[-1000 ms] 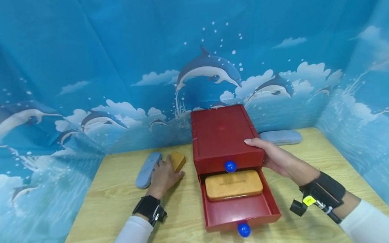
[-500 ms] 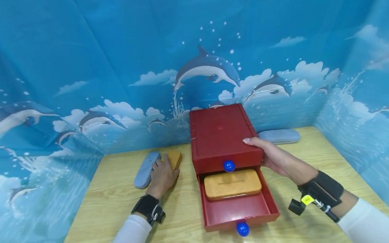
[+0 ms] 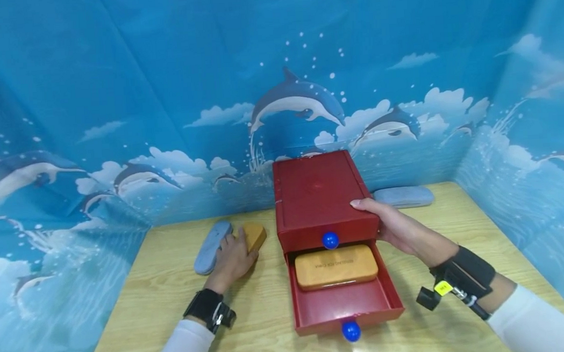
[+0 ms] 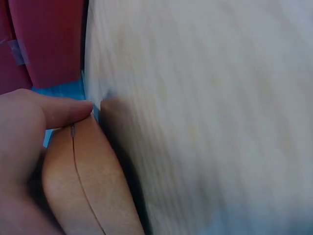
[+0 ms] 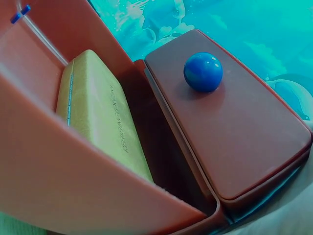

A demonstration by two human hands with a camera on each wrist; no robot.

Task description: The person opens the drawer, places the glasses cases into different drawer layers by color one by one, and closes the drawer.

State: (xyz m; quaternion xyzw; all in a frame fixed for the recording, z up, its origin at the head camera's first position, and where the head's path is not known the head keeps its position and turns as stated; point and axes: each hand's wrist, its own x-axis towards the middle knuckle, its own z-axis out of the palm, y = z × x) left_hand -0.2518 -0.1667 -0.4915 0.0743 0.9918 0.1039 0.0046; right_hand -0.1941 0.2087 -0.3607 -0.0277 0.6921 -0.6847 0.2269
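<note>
The left hand [image 3: 231, 259] grips a yellow, boxy, leathery case [image 3: 255, 232] on the wooden table [image 3: 134, 303], nine o'clock from the red drawer box [image 3: 314, 193] the right hand [image 3: 399, 227] holds. Grabbing seems underway; lifting needs a snug squeeze.

Creased blue dolphin-print backdrop [image 3: 197, 57], pale wood-grain tabletop [image 3: 261, 317] at its foot
</note>
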